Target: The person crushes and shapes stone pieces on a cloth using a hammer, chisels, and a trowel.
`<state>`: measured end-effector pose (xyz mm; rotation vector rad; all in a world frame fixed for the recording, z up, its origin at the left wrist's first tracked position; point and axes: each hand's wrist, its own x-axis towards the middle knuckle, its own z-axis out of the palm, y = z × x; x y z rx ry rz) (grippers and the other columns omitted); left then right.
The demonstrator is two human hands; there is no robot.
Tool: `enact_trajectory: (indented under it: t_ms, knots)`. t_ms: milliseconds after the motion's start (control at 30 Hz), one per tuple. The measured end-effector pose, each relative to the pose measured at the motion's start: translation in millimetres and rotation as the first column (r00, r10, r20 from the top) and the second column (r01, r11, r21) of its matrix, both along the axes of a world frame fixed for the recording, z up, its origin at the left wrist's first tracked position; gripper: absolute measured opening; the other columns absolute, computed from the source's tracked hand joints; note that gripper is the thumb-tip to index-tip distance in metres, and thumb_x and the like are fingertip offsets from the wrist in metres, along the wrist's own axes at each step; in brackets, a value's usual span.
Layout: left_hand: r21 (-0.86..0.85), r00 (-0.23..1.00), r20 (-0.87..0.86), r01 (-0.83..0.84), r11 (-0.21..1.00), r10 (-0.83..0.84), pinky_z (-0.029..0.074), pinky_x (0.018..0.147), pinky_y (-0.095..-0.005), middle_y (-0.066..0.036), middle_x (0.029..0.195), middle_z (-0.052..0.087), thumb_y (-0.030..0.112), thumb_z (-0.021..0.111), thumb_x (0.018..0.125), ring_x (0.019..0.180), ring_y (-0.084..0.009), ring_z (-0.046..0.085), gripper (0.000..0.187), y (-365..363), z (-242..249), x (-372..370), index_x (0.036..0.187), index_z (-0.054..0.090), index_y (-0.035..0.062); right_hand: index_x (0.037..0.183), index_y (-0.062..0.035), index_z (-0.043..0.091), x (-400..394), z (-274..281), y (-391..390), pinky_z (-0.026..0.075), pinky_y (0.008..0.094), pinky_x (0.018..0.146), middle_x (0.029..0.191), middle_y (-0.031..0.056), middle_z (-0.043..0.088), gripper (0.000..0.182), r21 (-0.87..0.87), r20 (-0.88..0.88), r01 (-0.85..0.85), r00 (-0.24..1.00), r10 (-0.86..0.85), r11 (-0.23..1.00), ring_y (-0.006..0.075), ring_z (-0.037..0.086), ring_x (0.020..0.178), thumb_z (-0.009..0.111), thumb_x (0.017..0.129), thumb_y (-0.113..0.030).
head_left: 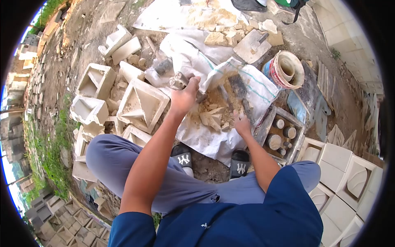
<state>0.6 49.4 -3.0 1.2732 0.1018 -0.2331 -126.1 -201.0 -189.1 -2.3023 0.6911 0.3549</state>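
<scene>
While the L hand [186, 98] wraps round a stubby tool, prob. a hammer [178, 81], at abt 12 o'clock from the lap, the R hand [242, 124] sits low at 1 o'clock, fingers partly curled by a dark bar [240, 88]; can't tell if they pinch anything. The tool is above the white sacking [210, 144], which prob. catches the rubble [212, 118] & dust. Hollow blocks [142, 106] crowd 11 o'clock, the bucket [299, 74] stands at 1, farther out, & a box [300, 142] w/ round pcs at 2, prob. for easy reach.
</scene>
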Motion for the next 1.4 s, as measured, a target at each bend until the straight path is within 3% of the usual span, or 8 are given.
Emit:
enact_trajectory:
  t_ms: [167, 300, 500, 700, 967, 1100, 1333, 1400]
  knots:
    - [0.111, 0.996, 0.085, 0.016, 0.994, -0.025, 0.031, 0.056, -0.0267, 0.003, 0.061, 0.036, 0.008, 0.052, 0.095, 0.057, -0.0088, 0.034, 0.026, -2.6, -1.0, -0.4, 0.070, 0.046, 0.0051, 0.103, 0.0026, 0.070, -7.8, 32.2, 7.5, 0.049, 0.0501, 0.082, 0.087, 0.0334, 0.065, 0.069, 0.189, 0.172, 0.022, 0.984, -0.055, 0.982, 0.0468, 0.066, 0.092, 0.047, 0.096, -0.061]
    - [0.124, 0.999, 0.034, 0.003, 0.992, -0.007, 0.031, 0.057, -0.0271, 0.003, 0.062, 0.036, 0.008, 0.052, 0.095, 0.057, -0.0090, 0.035, 0.028, -5.5, 3.3, 0.2, 0.068, 0.045, 0.0057, 0.098, 0.0043, 0.070, -25.2, -35.2, -7.6, 0.047, 0.0449, 0.069, 0.073, 0.0252, 0.064, 0.058, -0.133, -0.035, 0.000, 0.999, -0.005, 0.991, 0.0381, 0.065, 0.072, 0.048, 0.100, -0.049]
    - [0.116, 0.999, 0.053, -0.004, 0.993, -0.002, 0.031, 0.057, -0.0267, 0.003, 0.061, 0.036, 0.010, 0.054, 0.095, 0.057, -0.0088, 0.035, 0.030, -2.5, -0.2, -1.9, 0.067, 0.044, 0.0068, 0.072, 0.0069, 0.065, -12.6, 11.1, -6.0, 0.049, 0.0450, 0.072, 0.069, 0.0229, 0.065, 0.073, 0.179, 0.163, 0.051, 0.983, -0.080, 0.982, 0.0372, 0.066, 0.069, 0.046, 0.098, -0.059]
    - [0.085, 1.000, 0.008, -0.009, 0.996, 0.008, 0.031, 0.055, -0.0271, 0.003, 0.061, 0.036, 0.009, 0.054, 0.094, 0.056, -0.0090, 0.035, 0.030, -8.2, 3.4, 2.3, 0.066, 0.044, 0.0067, 0.067, 0.0082, 0.057, -53.6, -14.2, 0.2, 0.043, 0.0490, 0.067, 0.069, 0.0270, 0.061, 0.077, -0.119, 0.047, 0.078, 0.996, -0.073, 0.990, 0.0432, 0.061, 0.067, 0.040, 0.100, -0.060]
    - [0.172, 0.999, 0.037, -0.008, 0.985, 0.001, 0.030, 0.054, -0.0265, 0.003, 0.059, 0.038, 0.009, 0.054, 0.094, 0.055, -0.0087, 0.036, 0.031, -13.1, 4.1, 1.0, 0.064, 0.045, 0.0065, 0.082, 0.0050, 0.066, -65.0, 2.0, -8.1, 0.046, 0.0517, 0.073, 0.078, 0.0301, 0.064, 0.058, 0.214, 0.289, 0.033, 0.952, -0.096, 0.976, 0.0460, 0.065, 0.081, 0.048, 0.101, -0.047]
    - [0.102, 0.999, 0.021, -0.041, 0.994, 0.039, 0.029, 0.053, -0.0268, 0.003, 0.060, 0.039, 0.009, 0.055, 0.093, 0.055, -0.0082, 0.035, 0.031, -15.6, 0.5, 2.4, 0.064, 0.045, 0.0067, 0.087, 0.0084, 0.066, -59.6, 0.8, -4.9, 0.045, 0.0515, 0.072, 0.074, 0.0308, 0.061, 0.065, -0.164, -0.093, 0.069, 0.992, -0.085, 0.984, 0.0468, 0.063, 0.074, 0.045, 0.101, -0.051]
    - [0.180, 0.995, 0.101, -0.044, 0.983, 0.026, 0.028, 0.053, -0.0255, 0.004, 0.060, 0.039, 0.008, 0.055, 0.093, 0.055, -0.0069, 0.034, 0.028, -12.3, -9.1, 2.8, 0.066, 0.046, 0.0068, 0.072, 0.0087, 0.062, -53.6, 0.5, -4.0, 0.044, 0.0457, 0.064, 0.068, 0.0244, 0.063, 0.072, 0.039, 0.481, 0.026, 0.876, -0.042, 0.999, 0.0361, 0.059, 0.065, 0.041, 0.102, -0.054]
    - [0.124, 0.994, 0.108, -0.026, 0.992, 0.013, 0.028, 0.053, -0.0253, 0.004, 0.060, 0.039, 0.008, 0.055, 0.093, 0.055, -0.0070, 0.034, 0.028, -13.1, -2.0, 3.6, 0.066, 0.046, 0.0067, 0.073, 0.0081, 0.063, -72.2, -10.0, -4.2, 0.045, 0.0465, 0.066, 0.070, 0.0250, 0.064, 0.073, -0.042, 0.252, 0.100, 0.964, -0.086, 0.994, 0.0371, 0.061, 0.068, 0.042, 0.101, -0.056]
